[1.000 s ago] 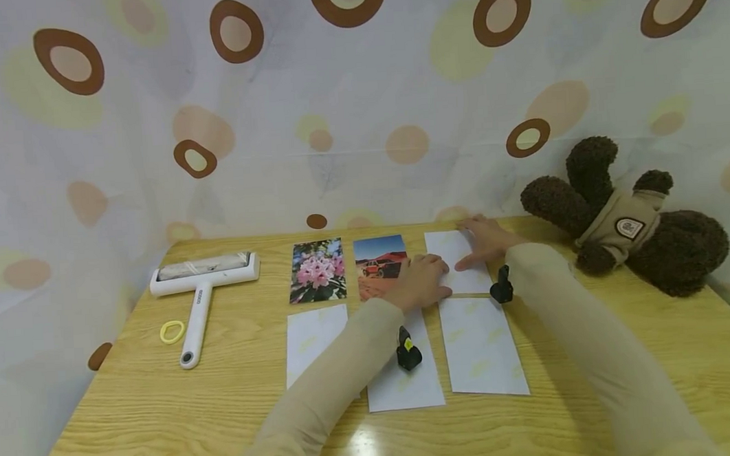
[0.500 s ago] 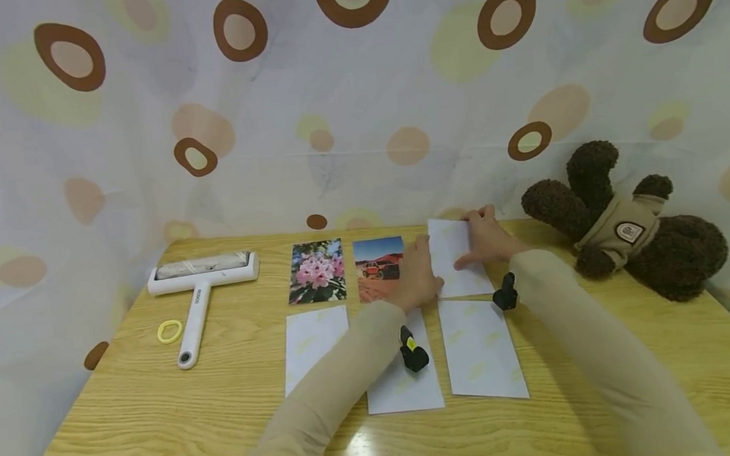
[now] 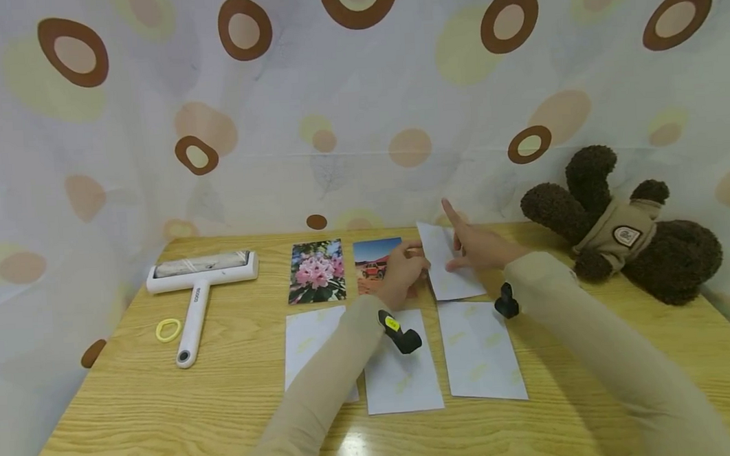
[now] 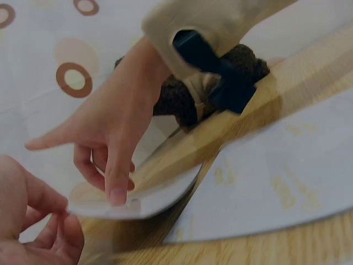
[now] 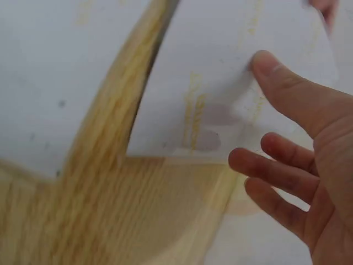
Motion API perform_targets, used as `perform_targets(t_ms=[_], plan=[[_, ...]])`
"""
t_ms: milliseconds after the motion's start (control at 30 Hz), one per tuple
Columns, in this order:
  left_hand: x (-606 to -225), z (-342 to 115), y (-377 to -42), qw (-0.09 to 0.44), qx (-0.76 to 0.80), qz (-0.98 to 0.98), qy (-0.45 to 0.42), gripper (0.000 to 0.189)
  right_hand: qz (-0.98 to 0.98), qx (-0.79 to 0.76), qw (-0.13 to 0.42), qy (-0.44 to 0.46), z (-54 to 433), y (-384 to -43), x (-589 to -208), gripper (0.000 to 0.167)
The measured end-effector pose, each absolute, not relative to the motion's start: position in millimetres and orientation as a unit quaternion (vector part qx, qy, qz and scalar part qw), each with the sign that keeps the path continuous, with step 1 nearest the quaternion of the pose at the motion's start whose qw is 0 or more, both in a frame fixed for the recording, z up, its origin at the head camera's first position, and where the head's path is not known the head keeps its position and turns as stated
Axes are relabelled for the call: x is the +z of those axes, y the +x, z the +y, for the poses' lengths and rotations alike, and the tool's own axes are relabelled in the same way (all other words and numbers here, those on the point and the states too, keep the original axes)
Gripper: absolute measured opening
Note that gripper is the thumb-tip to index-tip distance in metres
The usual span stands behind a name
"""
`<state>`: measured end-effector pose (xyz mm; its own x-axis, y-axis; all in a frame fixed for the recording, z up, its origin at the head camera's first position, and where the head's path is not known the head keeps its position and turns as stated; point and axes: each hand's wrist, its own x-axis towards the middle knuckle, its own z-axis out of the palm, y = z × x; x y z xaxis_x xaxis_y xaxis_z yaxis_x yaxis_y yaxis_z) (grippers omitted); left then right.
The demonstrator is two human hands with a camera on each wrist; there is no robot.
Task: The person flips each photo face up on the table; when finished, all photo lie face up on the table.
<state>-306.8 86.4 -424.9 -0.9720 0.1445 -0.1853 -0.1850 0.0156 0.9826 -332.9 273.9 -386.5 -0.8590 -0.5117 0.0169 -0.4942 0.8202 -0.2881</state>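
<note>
At the back right of the group, a photo card (image 3: 448,281) lies white back up, faint yellow print on it, its left edge raised and bowed. My left hand (image 3: 402,271) pinches that edge between thumb and fingertips, as the left wrist view shows. Over the card's right part, my right hand (image 3: 484,246) rests its thumb (image 5: 270,63) on the white back. Its index finger points away straight, and the other fingers bend loosely near the edge. Beside it lie a car photo (image 3: 366,252), partly behind my left hand, and a pink flower photo (image 3: 316,272).
In front lie three white-backed cards: left (image 3: 308,334), middle (image 3: 404,384) and right (image 3: 479,353). A lint roller (image 3: 202,281) and a yellow ring-shaped band (image 3: 169,330) are on the left. A brown plush toy (image 3: 613,232) lies at the right, by the patterned curtain (image 3: 362,180).
My left hand has come to pinch the card's left edge, which has tilted up. The right hand has loosened its fingers and stretched out the index finger.
</note>
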Motion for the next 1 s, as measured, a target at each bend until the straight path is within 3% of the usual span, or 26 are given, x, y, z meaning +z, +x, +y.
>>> perform_targets(t_ms=[133, 400, 767, 900, 1000], plan=[[-425.8, 83.8, -309.9, 0.161, 0.717, 0.679, 0.000, 0.042, 0.944, -0.116, -0.009, -0.309, 269.1, -324.4, -379.8, 0.121], [-423.7, 83.3, -306.4, 0.174, 0.705, 0.683, 0.081, 0.060, 0.916, -0.045, -0.079, -0.391, 262.6, -318.4, -367.9, 0.101], [-419.1, 85.7, -304.6, 0.208, 0.790, 0.565, 0.116, 0.043, 0.911, -0.215, -0.069, -0.345, 269.0, -316.8, -361.5, 0.050], [-419.3, 87.1, -304.5, 0.213, 0.780, 0.576, 0.119, 0.040, 0.909, -0.243, -0.064, -0.333, 270.5, -313.8, -361.5, 0.038], [-418.2, 88.4, -305.8, 0.212, 0.753, 0.608, 0.137, 0.042, 0.916, -0.274, -0.030, -0.292, 271.4, -311.5, -357.7, 0.034]])
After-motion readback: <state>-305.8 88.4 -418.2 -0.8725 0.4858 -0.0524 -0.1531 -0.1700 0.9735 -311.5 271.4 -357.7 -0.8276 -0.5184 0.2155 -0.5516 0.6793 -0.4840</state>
